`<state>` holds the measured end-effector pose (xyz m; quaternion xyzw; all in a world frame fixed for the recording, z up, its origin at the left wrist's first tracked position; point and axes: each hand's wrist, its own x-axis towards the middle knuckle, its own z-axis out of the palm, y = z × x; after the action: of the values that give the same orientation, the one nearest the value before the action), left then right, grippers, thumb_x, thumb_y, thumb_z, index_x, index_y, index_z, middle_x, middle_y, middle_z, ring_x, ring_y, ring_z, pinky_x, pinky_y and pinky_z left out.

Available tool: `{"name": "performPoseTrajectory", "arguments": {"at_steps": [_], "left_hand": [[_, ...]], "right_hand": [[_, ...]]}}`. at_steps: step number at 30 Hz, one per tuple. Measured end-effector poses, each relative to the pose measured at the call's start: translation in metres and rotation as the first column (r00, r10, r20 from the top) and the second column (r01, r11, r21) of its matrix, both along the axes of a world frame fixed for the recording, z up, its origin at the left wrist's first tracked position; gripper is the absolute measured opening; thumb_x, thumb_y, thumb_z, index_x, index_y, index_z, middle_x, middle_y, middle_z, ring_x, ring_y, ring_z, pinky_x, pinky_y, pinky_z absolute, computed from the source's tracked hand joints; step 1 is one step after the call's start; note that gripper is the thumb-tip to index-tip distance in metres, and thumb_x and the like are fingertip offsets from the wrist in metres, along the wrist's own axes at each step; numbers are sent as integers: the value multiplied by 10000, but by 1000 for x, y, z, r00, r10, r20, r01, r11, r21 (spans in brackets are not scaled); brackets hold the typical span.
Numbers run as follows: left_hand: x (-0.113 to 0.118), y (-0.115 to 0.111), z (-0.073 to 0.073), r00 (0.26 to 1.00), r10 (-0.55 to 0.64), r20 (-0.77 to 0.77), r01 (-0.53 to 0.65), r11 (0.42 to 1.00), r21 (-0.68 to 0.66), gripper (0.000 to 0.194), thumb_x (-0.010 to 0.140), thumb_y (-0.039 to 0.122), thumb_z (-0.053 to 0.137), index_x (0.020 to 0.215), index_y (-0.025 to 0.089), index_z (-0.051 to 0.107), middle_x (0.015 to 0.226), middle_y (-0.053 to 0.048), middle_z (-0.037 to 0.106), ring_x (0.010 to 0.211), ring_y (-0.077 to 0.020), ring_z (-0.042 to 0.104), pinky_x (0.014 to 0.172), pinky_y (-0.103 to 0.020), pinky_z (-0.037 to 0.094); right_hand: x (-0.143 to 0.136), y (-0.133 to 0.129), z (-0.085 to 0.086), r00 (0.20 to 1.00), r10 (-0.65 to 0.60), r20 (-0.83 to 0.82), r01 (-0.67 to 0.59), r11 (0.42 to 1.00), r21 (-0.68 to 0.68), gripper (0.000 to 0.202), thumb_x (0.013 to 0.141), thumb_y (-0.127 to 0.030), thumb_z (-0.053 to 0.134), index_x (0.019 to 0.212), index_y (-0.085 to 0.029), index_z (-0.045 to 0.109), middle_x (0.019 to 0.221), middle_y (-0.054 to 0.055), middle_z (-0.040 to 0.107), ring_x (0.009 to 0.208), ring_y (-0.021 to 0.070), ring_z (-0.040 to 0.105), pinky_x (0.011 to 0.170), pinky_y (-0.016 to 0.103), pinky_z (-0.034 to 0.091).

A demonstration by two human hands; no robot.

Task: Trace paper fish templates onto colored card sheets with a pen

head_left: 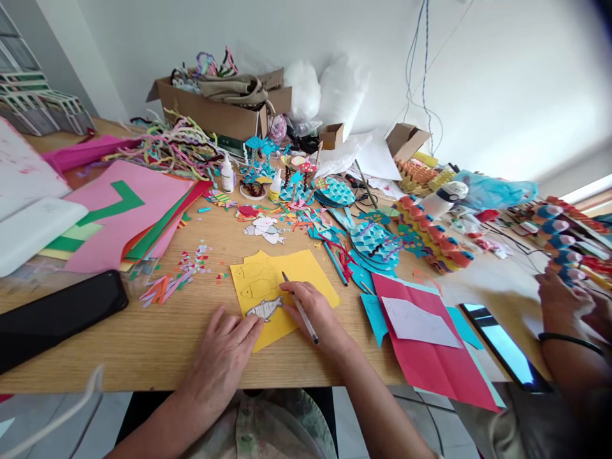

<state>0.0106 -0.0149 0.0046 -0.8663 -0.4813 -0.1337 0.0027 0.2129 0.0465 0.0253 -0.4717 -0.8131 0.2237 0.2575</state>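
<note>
My right hand point(321, 317) grips a pen point(302, 311), its tip slanting up and to the left over a yellow sheet of paper point(313, 271). My left hand point(220, 352) lies flat, fingers stretched out, with the fingertips on the lower edge of a white fish cutout point(268, 309). That cutout, with dark stripes drawn on it, rests on the yellow sheet. Just above it the sheet carries pencil-like fish outlines point(258, 287). More white paper cutouts point(265, 229) lie on the table beyond.
Left are coloured paper sheets point(138, 185), paper scraps point(186, 268) and a black phone-like object point(62, 312). Behind stand glue bottles point(227, 175) and a cardboard box point(210, 108). Right lie blue paper fish point(373, 242), a red sheet point(430, 357), a phone point(502, 344) and another person's hand point(561, 299).
</note>
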Motion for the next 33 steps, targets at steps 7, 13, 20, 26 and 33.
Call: {"name": "performPoseTrajectory", "arguments": {"at_steps": [7, 13, 20, 26, 33], "left_hand": [[-4, 10, 2, 993, 33, 110, -36, 999, 26, 359, 791, 50, 426, 1086, 185, 579, 1068, -64, 620, 892, -212, 564, 887, -422, 382], [-5, 29, 8, 980, 52, 194, -57, 998, 16, 290, 781, 124, 495, 1062, 164, 554, 1035, -84, 606, 932, -224, 549, 817, -359, 459], [8, 41, 21, 983, 57, 172, -35, 991, -130, 270, 750, 60, 520, 980, 179, 592, 914, -50, 647, 867, -203, 595, 776, -334, 495], [0, 58, 24, 844, 161, 512, -9, 958, -285, 333, 726, 46, 429, 980, 224, 549, 908, -19, 667, 797, -145, 636, 715, -255, 502], [0, 137, 42, 690, 376, 619, -217, 923, -319, 178, 743, 118, 443, 890, 215, 466, 800, 17, 612, 679, -129, 607, 625, -229, 470]], "right_hand": [[-5, 3, -2, 998, 63, 33, -62, 998, -20, 286, 780, -84, 526, 1038, -196, 578, 959, 76, 639, 901, 204, 571, 797, 330, 468], [-6, 3, -7, 999, 36, -34, -37, 999, -24, 276, 741, -73, 536, 983, -204, 562, 875, 45, 616, 846, 189, 554, 763, 308, 452], [-6, 1, -14, 994, -3, -106, 3, 1000, -2, 306, 665, -39, 517, 923, -203, 528, 832, 21, 580, 776, 169, 539, 706, 281, 441], [-1, 2, -12, 947, -118, -300, 99, 992, -77, 256, 682, -106, 511, 916, -210, 496, 780, -2, 577, 686, 135, 547, 639, 244, 439], [0, 8, -13, 877, -341, -338, 319, 940, -121, 112, 738, -224, 490, 845, -209, 519, 684, 8, 589, 594, 149, 551, 586, 262, 432]]}}
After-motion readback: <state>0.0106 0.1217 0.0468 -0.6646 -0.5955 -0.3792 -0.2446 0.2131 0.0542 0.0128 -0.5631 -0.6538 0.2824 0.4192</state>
